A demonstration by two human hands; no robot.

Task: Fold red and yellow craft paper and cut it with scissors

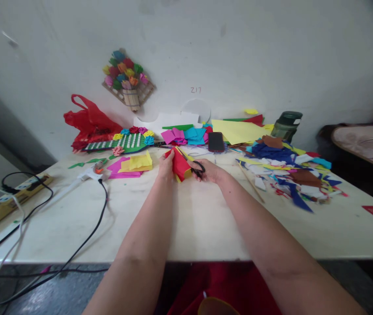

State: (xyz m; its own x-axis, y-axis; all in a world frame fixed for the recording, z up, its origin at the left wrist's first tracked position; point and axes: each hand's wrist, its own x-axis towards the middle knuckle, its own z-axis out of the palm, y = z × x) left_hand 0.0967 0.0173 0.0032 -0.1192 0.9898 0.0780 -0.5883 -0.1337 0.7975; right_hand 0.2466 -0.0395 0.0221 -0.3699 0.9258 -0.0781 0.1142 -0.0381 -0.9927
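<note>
My left hand is closed on the left edge of a red sheet of paper, with yellow paper showing along its edges. In my right hand is a pair of black-handled scissors, fingers wrapped round the loops. The blades reach up and left across the sheet's upper edge; whether they are parted I cannot tell. Both hands are just above the table's middle. To their left lie yellow paper squares on top of pink paper.
Paper scraps are heaped on the right beside a thin stick. A phone and a dark green bottle stand toward the back. A glue gun, a power strip and trailing cables occupy the left.
</note>
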